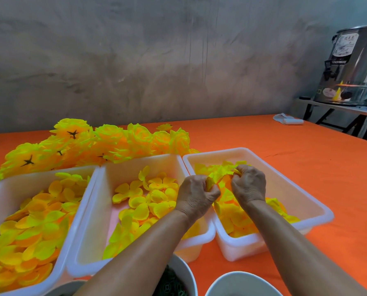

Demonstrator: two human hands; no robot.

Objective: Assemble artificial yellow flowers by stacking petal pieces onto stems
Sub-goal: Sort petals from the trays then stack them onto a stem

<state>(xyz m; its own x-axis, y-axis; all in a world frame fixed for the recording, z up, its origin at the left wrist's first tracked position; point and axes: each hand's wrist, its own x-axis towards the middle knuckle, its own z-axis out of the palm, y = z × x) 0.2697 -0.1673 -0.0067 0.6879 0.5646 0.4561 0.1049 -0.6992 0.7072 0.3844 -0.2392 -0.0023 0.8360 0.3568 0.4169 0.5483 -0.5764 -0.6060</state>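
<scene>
Two hands over right bin (319, 212): left hand (196, 197), right hand (249, 183) each pinching petal pieces (217, 176); we judge them featherlight, floppy, clingy; take by edges.

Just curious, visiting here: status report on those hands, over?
Left hand and right hand both pinching yellow petal pieces over right tray. No stem visible. Nothing in the way.

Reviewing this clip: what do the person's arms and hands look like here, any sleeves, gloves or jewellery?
Both forearms are bare up to the frame edge: no sleeves show. The left hand and right hand wear no gloves. No rings, watch or bracelet are visible on the backs of the hands or the wrists.
</scene>
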